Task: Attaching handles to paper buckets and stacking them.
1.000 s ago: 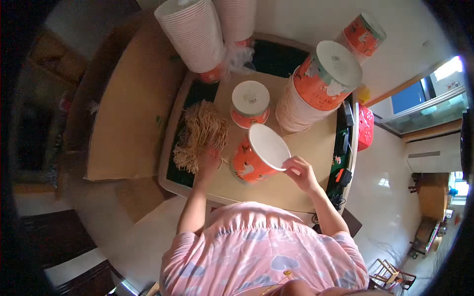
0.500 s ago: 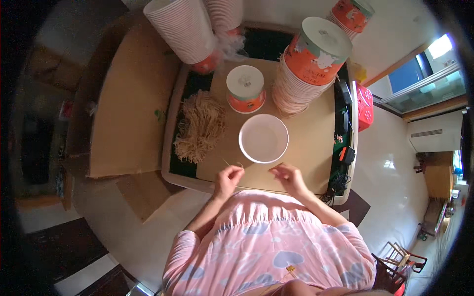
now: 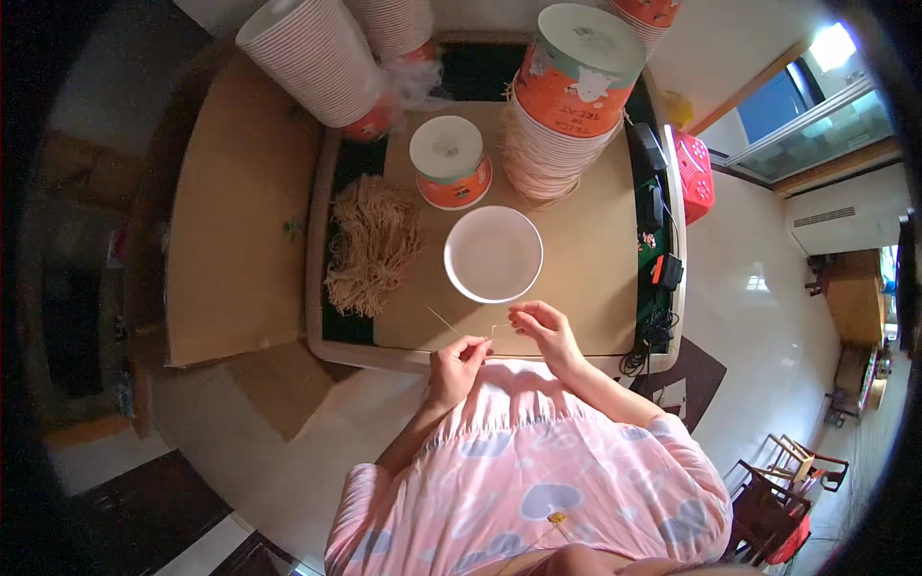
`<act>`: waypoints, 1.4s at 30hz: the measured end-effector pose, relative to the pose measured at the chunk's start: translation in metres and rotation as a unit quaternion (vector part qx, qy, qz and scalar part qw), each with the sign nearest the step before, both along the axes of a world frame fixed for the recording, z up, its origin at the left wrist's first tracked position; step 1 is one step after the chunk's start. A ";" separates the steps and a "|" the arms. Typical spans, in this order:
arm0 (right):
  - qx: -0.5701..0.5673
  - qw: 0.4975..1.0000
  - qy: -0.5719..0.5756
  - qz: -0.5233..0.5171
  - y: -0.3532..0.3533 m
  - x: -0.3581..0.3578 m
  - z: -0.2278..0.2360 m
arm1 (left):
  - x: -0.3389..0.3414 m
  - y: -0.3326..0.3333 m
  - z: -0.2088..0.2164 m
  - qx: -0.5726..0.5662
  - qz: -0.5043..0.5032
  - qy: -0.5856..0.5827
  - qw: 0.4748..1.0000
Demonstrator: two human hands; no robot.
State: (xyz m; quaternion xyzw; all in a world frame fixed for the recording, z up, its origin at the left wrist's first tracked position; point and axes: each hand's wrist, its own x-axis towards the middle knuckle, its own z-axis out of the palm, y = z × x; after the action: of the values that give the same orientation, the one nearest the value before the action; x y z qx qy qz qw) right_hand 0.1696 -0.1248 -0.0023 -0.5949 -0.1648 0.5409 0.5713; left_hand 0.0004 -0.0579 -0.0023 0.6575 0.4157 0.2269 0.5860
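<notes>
Thin straw strand pinched between both my hands, just below the white round lid.

Strand [image 3: 471, 334] sits at the near bench edge; left hand [image 3: 457, 361] grip pinched on it, right hand [image 3: 544, 328] grip pinched on its other end, I judge. White lid [image 3: 494, 253] lies flat just beyond, not touching my fingers. Risk: strand is fine and light, so a loose pinch could drop it off the bench edge onto my lap; a hard tug may snap it. Straw pile [image 3: 371, 246] is left, small orange tub [image 3: 449, 161] behind, tall orange stack [image 3: 569, 96] right of that. Bench [image 3: 586, 250] is tan board in a rimmed tray. Cardboard sheet [image 3: 240, 221] is left, pale tiled floor [image 3: 749, 259] and red basket [image 3: 693, 177] right.
</notes>
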 end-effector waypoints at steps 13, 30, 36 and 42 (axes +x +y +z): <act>-0.012 0.999 -0.040 0.034 -0.022 0.002 -0.007 | 0.031 -0.006 0.003 0.076 -0.097 0.087 0.989; 0.058 0.973 0.123 -0.188 -0.015 0.082 0.020 | -0.022 0.022 -0.064 0.148 -0.256 0.131 0.946; -0.057 0.997 -0.055 -0.008 -0.020 0.101 0.016 | 0.019 0.113 -0.013 0.429 -0.163 0.248 0.853; -0.021 0.996 -0.078 -0.020 -0.005 0.086 0.032 | 0.043 0.135 -0.013 0.461 -0.302 0.241 0.799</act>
State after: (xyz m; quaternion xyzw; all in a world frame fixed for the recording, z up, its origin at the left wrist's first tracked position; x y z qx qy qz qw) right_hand 0.2557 -0.1294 0.0292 -0.6505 -0.1854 0.4842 0.5549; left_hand 0.0433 0.0774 -0.0151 0.9756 0.1704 0.0377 0.1329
